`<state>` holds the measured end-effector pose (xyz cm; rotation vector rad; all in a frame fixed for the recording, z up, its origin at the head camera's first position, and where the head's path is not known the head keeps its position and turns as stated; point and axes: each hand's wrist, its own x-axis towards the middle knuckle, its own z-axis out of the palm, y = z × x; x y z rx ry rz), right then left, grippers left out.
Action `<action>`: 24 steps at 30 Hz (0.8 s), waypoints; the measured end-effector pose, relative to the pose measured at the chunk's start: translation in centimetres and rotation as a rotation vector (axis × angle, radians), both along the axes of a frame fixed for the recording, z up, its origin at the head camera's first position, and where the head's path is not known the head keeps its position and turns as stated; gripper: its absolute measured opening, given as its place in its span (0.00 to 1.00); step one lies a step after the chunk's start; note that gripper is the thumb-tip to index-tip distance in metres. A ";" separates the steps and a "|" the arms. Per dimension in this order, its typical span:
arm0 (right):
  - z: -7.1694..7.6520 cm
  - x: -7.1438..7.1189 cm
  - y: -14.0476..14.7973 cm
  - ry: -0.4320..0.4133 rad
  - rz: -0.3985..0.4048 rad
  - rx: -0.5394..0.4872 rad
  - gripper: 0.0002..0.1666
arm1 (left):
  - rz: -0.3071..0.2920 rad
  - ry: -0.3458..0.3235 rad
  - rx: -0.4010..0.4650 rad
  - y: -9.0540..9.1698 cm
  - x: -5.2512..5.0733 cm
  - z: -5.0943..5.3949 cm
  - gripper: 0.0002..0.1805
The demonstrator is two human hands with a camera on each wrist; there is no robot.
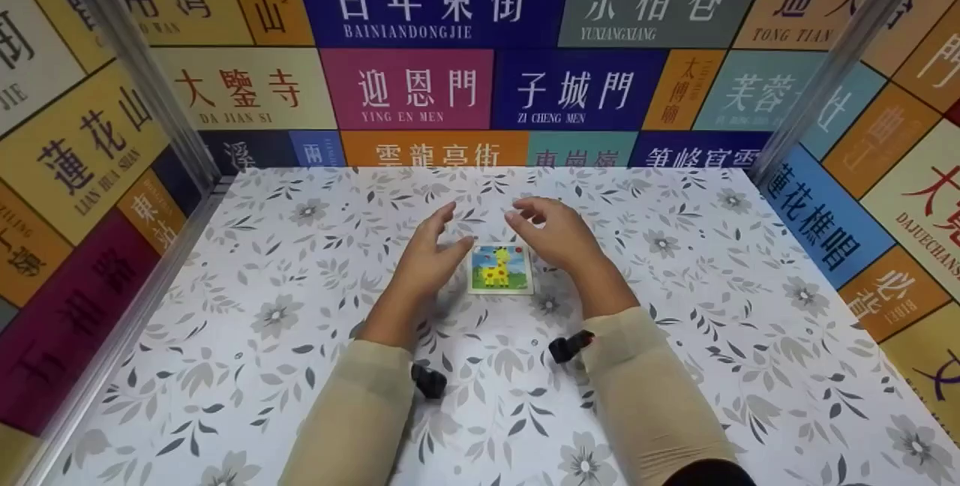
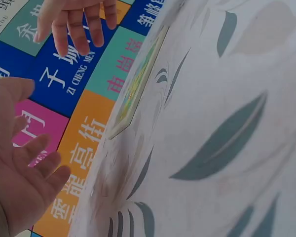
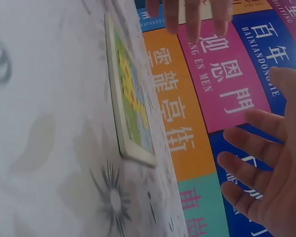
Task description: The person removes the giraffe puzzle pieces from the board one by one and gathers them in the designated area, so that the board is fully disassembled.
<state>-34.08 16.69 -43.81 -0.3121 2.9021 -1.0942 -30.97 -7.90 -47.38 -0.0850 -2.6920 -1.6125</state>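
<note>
Beige sleeves (image 1: 345, 403) are worn on both forearms as the left hand (image 1: 426, 262) and right hand (image 1: 556, 235) are held raised, palms turned inward, either side of a thin giraffe picture board (image 1: 499, 270); the fingers (image 3: 251, 145) are loosely bent and parted. The rectangular board is laid flat on a worktop (image 1: 240, 366) covered in white, grey-leafed floral print, flanked by walls (image 1: 409, 96) patterned with coloured, Chinese-lettered rectangles.

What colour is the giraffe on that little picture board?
The giraffe is yellow with orange-brown spots, seen best in the head view.
</note>
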 end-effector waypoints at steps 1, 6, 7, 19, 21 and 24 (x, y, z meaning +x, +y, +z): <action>0.0 -0.1 -0.3 -0.016 0.014 -0.006 0.41 | -0.023 -0.003 -0.002 -0.2 0.0 -0.2 0.40; -0.2 -0.7 -1.8 -0.059 0.062 -0.014 0.38 | -0.112 -0.030 -0.038 -0.9 -0.2 -1.0 0.41; -0.1 -0.7 -2.1 -0.060 0.073 -0.019 0.36 | -0.123 -0.038 -0.041 -0.9 -0.2 -1.1 0.40; -1.9 -2.1 -3.8 -0.147 0.102 -0.050 0.26 | -0.239 -0.080 -0.162 -1.2 -0.3 -1.4 0.39; -2.8 -2.3 -3.8 -0.160 0.130 -0.034 0.27 | -0.257 -0.079 -0.168 -1.3 -0.1 -1.4 0.38; -3.8 -2.5 -3.7 -0.185 0.161 -0.024 0.26 | -0.291 -0.053 -0.207 -1.3 0.0 -1.5 0.36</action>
